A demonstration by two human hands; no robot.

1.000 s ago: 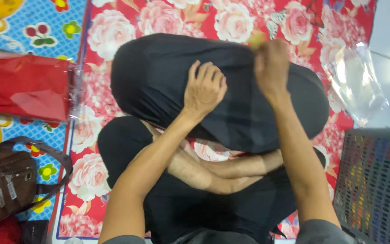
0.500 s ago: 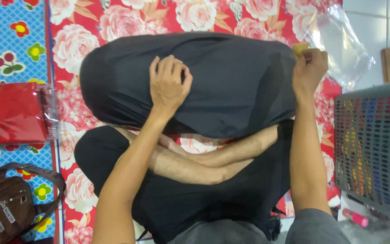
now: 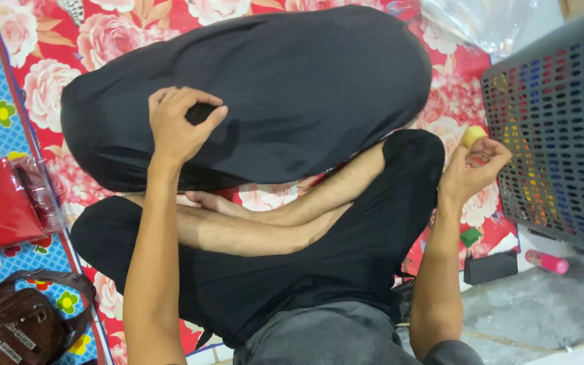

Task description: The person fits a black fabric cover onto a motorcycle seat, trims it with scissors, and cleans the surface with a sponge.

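Left hand (image 3: 178,128) pinching my black cloth (image 3: 292,81) on the floral mat (image 3: 55,47), right hand (image 3: 471,172) gripping small yellow piece (image 3: 473,136), grey laundry basket (image 3: 549,142) just beside

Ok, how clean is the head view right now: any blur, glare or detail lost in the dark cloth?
Head view: mostly sharp; the left hand pinching the black fabric is crisp, as is the right hand holding a small yellow piece. The fabric reads nearly flat black, few folds visible. Soft glare on the clear plastic bag. Even, soft shadows.
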